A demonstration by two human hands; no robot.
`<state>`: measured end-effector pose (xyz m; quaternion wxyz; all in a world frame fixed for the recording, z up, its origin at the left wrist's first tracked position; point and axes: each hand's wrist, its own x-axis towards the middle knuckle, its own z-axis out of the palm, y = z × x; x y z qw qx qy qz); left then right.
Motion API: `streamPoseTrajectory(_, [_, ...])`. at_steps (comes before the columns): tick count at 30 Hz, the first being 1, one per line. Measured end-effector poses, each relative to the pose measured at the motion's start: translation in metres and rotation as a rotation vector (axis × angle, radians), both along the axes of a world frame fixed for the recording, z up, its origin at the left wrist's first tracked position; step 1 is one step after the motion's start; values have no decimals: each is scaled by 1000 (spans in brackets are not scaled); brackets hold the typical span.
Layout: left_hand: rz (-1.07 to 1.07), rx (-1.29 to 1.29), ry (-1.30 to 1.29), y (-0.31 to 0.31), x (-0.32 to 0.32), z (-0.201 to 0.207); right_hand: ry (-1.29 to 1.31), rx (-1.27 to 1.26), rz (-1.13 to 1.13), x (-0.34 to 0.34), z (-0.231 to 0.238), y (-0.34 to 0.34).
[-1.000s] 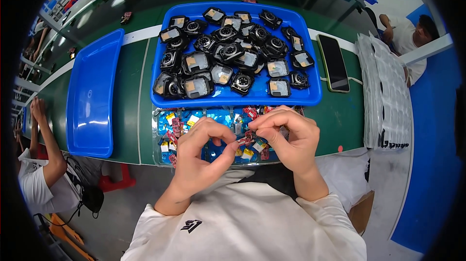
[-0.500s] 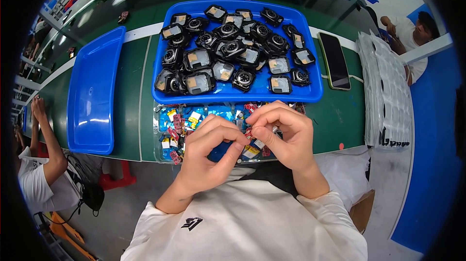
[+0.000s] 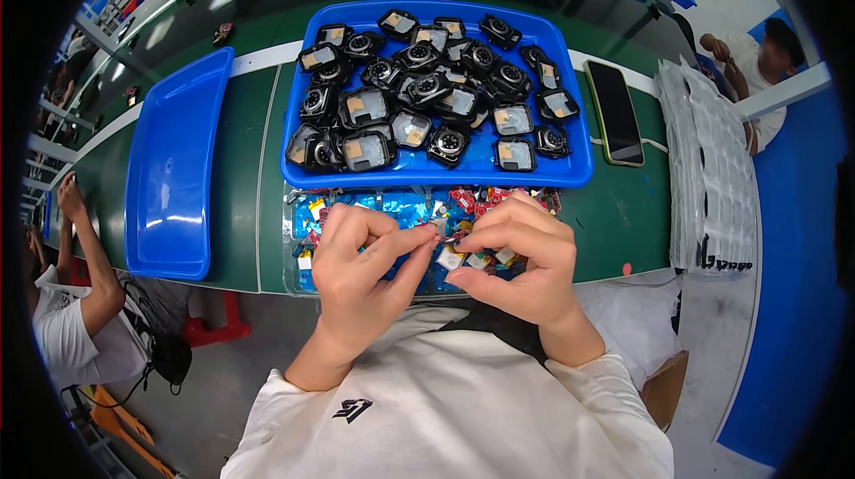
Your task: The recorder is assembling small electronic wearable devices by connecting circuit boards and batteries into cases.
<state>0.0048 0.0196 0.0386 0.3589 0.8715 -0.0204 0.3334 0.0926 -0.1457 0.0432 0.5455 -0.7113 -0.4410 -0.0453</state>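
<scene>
Both hands (image 3: 445, 256) pinch small part (image 3: 436, 231).

White short-sleeved shirt (image 3: 445, 426) — small black chest emblem (image 3: 352, 409).

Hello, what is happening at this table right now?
A person at a green table holds a tiny part pinched between the left hand and right hand, above a clear tray of small colourful pieces. Behind it, a blue tray holds many black round parts. An empty blue tray lies on the left, and a phone on the right.
</scene>
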Motion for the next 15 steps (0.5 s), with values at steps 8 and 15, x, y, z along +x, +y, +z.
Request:
streamPoseTrajectory(8, [-130,18,-45,0,4,2,86,3,-70,-2,-4,1])
streamPoseTrajectory(15, [-206,-562,265,-5,-4,-5,332,76,-5,-4,-5,-5])
